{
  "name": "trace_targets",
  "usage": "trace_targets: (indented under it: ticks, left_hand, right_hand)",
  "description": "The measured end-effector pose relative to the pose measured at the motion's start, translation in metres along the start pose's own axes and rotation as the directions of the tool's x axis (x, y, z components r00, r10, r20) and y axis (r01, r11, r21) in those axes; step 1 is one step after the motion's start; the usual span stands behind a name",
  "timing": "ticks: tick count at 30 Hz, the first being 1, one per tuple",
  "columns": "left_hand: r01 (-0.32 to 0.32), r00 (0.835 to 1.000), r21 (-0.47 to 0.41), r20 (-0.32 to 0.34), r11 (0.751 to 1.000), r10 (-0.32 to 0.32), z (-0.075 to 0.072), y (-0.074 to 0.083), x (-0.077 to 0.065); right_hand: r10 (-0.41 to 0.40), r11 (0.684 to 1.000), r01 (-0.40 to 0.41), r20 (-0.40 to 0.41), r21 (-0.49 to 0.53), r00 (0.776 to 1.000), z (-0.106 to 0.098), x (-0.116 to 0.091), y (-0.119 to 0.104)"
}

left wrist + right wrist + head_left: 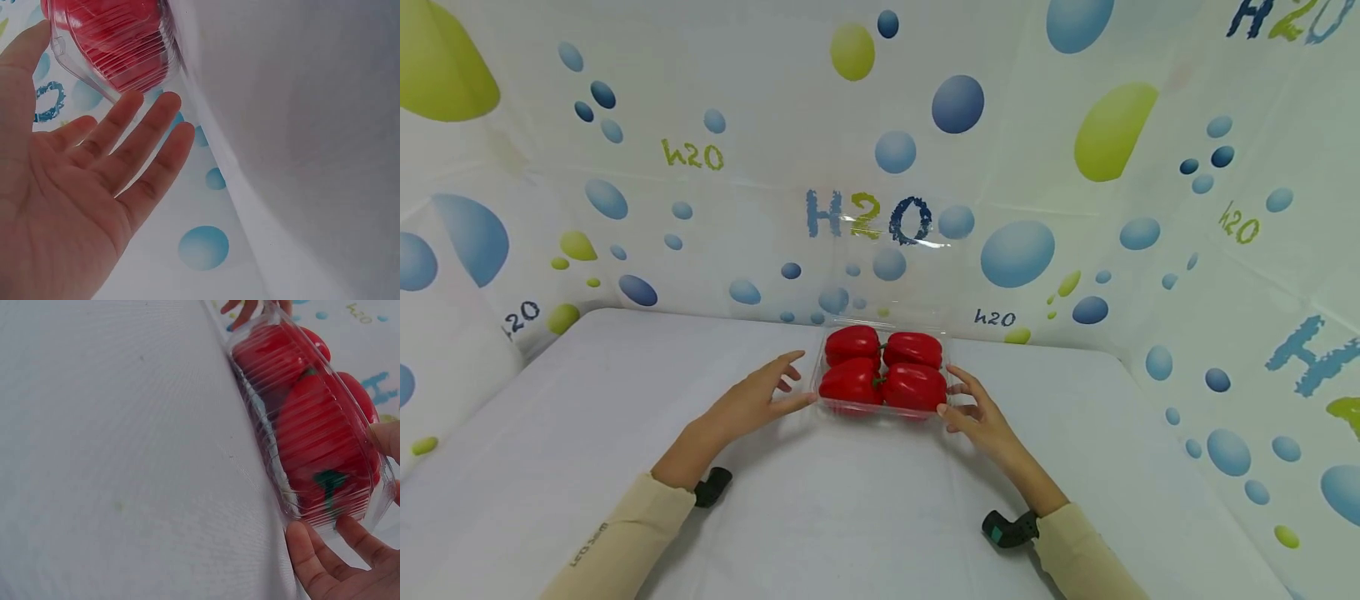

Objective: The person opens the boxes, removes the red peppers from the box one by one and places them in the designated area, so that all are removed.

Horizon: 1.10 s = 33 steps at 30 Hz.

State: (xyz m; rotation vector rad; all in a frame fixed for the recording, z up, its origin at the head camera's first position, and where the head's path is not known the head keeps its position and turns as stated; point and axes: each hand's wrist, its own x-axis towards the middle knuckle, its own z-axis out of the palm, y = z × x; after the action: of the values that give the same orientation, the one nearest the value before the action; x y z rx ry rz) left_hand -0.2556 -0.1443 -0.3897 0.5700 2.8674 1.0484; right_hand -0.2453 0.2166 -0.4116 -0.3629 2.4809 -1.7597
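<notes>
The clear plastic box sits at twelve o'clock from me on the white tablecloth, toward its far edge. Four red peppers lie inside, at roughly ten, two, four and eight o'clock, with green stems showing on some. The lid seems to stand raised at the twelve o'clock side; it is so see-through that I go mostly by its glints.

My left hand is at about eight o'clock of the box, released, fingers spread and holding nothing, the thumb tip close by the near corner; whether it quite touches I cannot tell. My right hand is at about four o'clock, thumb at the rim and fingers loosely bent at the end wall. I take that as a light touch, not a grasp, as the palm stands away from the plastic.

I judge the step in hand to be flanking the filled box from both ends, the lid not yet down. Moving the box would call for even, gentle pressure from nine and three o'clock, since thin walls may flex. Working the lid would call for steadying the base and reaching past the peppers to twelve o'clock.
</notes>
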Motion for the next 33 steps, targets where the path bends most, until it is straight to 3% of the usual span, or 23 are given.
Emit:
trace_targets:
  ticks: [5,15,33]
  left_hand:
    - [-0.033,0.999,-0.039,0.026,0.999,0.034,0.0009,-0.0004,0.0006]
    - [-0.026,0.998,-0.072,0.054,0.997,0.03,0.0008,0.0002,0.0025]
    - [-0.022,0.998,-0.041,0.063,0.999,0.025,0.0045,-0.0031,0.0015]
  right_hand:
    - [0.003,1.0,-0.003,-0.004,-0.001,1.0,-0.0012,-0.0001,0.0003]
    - [0.002,1.0,-0.002,-0.005,0.0,1.0,-0.002,-0.0001,0.0017]
    - [-0.04,0.999,0.038,-0.057,-0.028,0.998,0.0001,0.0014,0.0041]
